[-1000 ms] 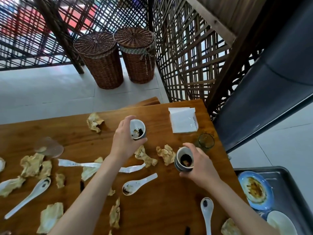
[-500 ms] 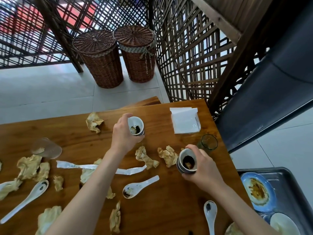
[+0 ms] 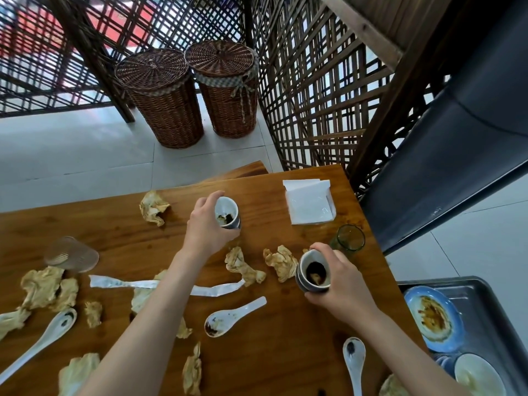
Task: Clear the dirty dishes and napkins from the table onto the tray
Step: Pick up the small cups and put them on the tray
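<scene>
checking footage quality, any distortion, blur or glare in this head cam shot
Head view: wide-angle bending bows the table edge and lattice screen; daylight behind the lattice is blown out; the clear plastic cup looks smeared; the left hand and right hand with their cups are fairly sharp.

Beyond the wooden table [image 3: 285, 338], past the left hand [image 3: 206, 227], pale floor tiles [image 3: 71, 155] run to two lidded wicker baskets [image 3: 163, 98] standing side by side, just touching. Behind them and round to the right, above the right hand [image 3: 340, 281], dark lattice screens [image 3: 308, 90] let daylight through, with red showing at far left. A dark grey panel [image 3: 445, 155] slants at right.
</scene>
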A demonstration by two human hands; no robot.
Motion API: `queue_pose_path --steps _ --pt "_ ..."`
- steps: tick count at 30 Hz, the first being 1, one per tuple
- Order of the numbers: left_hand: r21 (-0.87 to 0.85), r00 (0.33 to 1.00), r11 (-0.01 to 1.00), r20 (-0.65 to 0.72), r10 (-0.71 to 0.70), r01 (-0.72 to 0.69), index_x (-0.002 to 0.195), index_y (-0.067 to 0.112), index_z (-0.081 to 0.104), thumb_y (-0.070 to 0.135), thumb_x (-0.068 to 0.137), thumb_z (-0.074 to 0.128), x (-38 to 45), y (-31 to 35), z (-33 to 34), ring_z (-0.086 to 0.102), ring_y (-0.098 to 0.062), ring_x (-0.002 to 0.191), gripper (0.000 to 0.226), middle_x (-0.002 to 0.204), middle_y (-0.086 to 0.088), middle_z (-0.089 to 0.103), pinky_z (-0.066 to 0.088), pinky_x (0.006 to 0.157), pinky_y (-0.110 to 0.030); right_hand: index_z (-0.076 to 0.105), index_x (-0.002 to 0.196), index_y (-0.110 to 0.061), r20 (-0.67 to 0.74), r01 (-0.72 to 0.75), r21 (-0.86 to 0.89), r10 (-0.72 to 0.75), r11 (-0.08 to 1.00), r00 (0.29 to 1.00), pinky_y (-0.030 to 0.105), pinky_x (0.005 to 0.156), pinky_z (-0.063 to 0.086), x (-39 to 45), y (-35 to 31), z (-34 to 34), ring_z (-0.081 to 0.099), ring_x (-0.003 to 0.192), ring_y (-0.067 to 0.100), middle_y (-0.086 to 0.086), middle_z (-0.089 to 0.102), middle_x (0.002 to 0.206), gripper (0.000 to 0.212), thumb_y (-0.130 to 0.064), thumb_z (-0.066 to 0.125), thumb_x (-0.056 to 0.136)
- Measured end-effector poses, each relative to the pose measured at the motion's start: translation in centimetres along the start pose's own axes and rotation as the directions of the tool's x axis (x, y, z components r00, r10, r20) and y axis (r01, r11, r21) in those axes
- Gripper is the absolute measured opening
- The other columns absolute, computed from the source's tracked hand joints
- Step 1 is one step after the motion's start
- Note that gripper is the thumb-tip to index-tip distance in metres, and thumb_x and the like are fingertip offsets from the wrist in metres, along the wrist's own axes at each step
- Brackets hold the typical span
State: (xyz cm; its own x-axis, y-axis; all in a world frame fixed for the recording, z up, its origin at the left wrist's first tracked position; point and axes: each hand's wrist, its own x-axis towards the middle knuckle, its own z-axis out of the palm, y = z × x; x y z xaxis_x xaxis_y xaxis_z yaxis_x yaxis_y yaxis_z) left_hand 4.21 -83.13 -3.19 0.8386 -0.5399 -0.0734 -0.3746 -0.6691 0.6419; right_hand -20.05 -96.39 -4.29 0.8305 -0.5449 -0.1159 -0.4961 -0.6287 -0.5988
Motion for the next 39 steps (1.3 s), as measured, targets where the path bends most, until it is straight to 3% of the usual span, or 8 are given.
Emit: queue_pose_path --steps 6,14,18,25,30,34,37,39 --pt "0.008 0.998 0.998 -0.011 -0.056 0.056 0.138 0.030 0.035 0.014 0.055 0.090 -0.7 -0.1 0.4 0.049 -0.030 0.113 0.100 0.124 -0.011 0.052 0.046 0.090 -0.044 0.034 0.128 -0.040 -0.004 0.005 0.007 -0.005 1.000 1.000 0.014 0.076 0.046 0.0 0.0 0.0 0.054 0.098 0.009 -0.010 0.050 0.114 0.082 -0.033 0.083 0.062" --pt "0.023 0.999 1.000 -0.045 -0.007 0.009 0.134 0.026 0.039 0.015 0.061 0.087 -1.0 -0.3 0.8 0.050 -0.025 0.104 0.088 0.117 -0.012 0.055 0.040 0.078 -0.030 0.037 0.129 -0.037 -0.032 0.004 0.003 -0.004 1.000 0.999 0.011 0.074 0.044 -0.4 -0.2 0.1 0.054 0.099 0.009 -0.009 0.052 0.116 0.080 -0.033 0.082 0.062" --pt "0.021 0.999 1.000 -0.036 0.015 -0.014 0.133 0.026 0.039 0.016 0.061 0.087 -2.1 0.0 0.5 0.047 -0.021 0.102 0.087 0.118 -0.011 0.054 0.039 0.078 -0.029 0.037 0.130 -0.037 -0.059 -0.004 0.012 0.004 1.000 0.998 0.019 0.078 0.050 -1.3 -0.7 0.1 0.054 0.100 0.010 -0.008 0.053 0.116 0.082 -0.034 0.082 0.062" --pt "-0.014 0.991 0.991 0.012 0.136 -0.136 0.130 0.028 0.040 0.019 0.061 0.087 -5.8 2.1 -0.4 0.042 -0.013 0.097 0.084 0.117 -0.007 0.055 0.040 0.075 -0.026 0.034 0.132 -0.038 -0.110 -0.053 0.041 0.058 0.998 0.992 0.013 0.078 0.042 -4.1 -1.7 -1.0 0.049 0.100 0.006 -0.009 0.053 0.116 0.087 -0.036 0.084 0.060" --pt "-0.063 0.957 0.960 0.086 0.278 -0.273 0.128 0.028 0.040 0.018 0.060 0.088 -9.3 4.2 0.0 0.044 -0.012 0.098 0.084 0.118 -0.004 0.056 0.037 0.072 -0.018 0.035 0.124 -0.038 -0.155 -0.095 0.048 0.101 0.994 0.983 0.019 0.080 0.043 -7.2 -1.6 -2.5 0.048 0.099 0.006 -0.009 0.053 0.111 0.083 -0.036 0.085 0.057" --pt "-0.090 0.925 0.936 0.151 0.350 -0.340 0.129 0.028 0.041 0.020 0.059 0.087 -12.7 6.0 1.0 0.045 -0.013 0.098 0.084 0.118 -0.003 0.056 0.042 0.078 -0.022 0.036 0.121 -0.039 -0.184 -0.130 0.078 0.142 0.988 0.973 0.023 0.080 0.046 -10.7 -0.8 -3.4 0.050 0.099 0.007 -0.011 0.054 0.108 0.083 -0.038 0.085 0.055" --pt "-0.107 0.903 0.921 0.186 0.388 -0.374 0.127 0.031 0.040 0.023 0.061 0.086 -15.1 7.1 1.8 0.045 -0.012 0.096 0.081 0.115 0.000 0.055 0.034 0.067 -0.009 0.036 0.119 -0.041 -0.216 -0.139 0.089 0.156 0.986 0.964 0.023 0.077 0.046 -13.1 0.1 -4.1 0.050 0.097 0.008 -0.014 0.053 0.105 0.080 -0.041 0.085 0.055" --pt "-0.122 0.893 0.916 0.205 0.400 -0.382 0.126 0.031 0.040 0.024 0.060 0.086 -16.8 8.0 2.4 0.045 -0.012 0.096 0.081 0.115 0.001 0.054 0.035 0.066 -0.014 0.036 0.115 -0.043 -0.249 -0.130 0.098 0.150 0.987 0.957 0.018 0.073 0.043 -14.8 0.7 -4.7 0.048 0.093 0.005 -0.018 0.051 0.101 0.077 -0.043 0.084 0.055"
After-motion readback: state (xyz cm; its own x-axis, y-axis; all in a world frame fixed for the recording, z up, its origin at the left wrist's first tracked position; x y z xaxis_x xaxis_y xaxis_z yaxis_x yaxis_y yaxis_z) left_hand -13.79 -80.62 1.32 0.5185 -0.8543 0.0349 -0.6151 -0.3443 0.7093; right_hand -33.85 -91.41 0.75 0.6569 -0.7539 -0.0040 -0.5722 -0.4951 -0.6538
